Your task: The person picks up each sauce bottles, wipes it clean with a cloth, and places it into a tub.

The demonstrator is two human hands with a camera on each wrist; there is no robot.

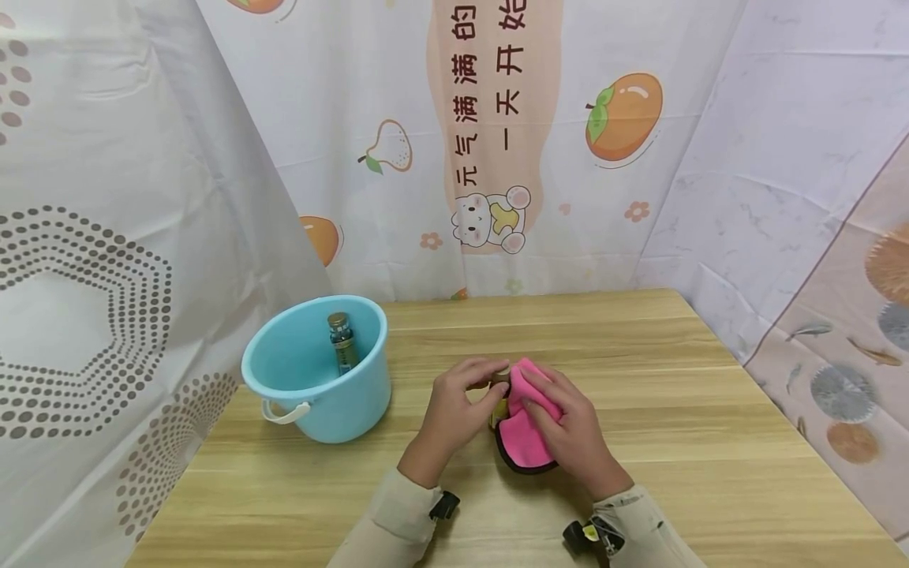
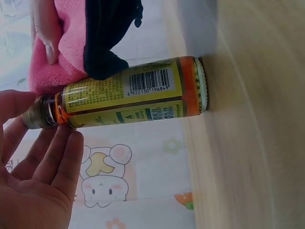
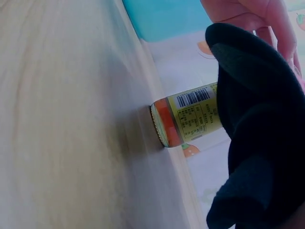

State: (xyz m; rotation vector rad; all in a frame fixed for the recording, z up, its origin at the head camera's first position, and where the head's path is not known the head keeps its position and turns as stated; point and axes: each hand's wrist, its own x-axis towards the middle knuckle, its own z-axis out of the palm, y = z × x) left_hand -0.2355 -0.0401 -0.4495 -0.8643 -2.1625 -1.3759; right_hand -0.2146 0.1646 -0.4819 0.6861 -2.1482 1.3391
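Note:
A glass bottle (image 2: 136, 95) with a yellow barcoded label, orange-red contents and a gold cap stands on the wooden table. My left hand (image 1: 454, 406) pinches it at the cap and neck, thumb and fingers on opposite sides. A pink cloth (image 1: 527, 442) with a dark edge is held in my right hand (image 1: 574, 434) and rests against the bottle's upper side. From the head view, cloth and hands cover most of the bottle. The cloth's dark underside (image 3: 262, 124) hides its upper part in the right wrist view.
To the left on the table stands a light blue bucket (image 1: 355, 410) with a white handle (image 1: 286, 413). Inside it leans a dark bottle (image 1: 344, 345) with a gold cap. Printed curtains (image 1: 383, 71) hang behind the table and along both sides.

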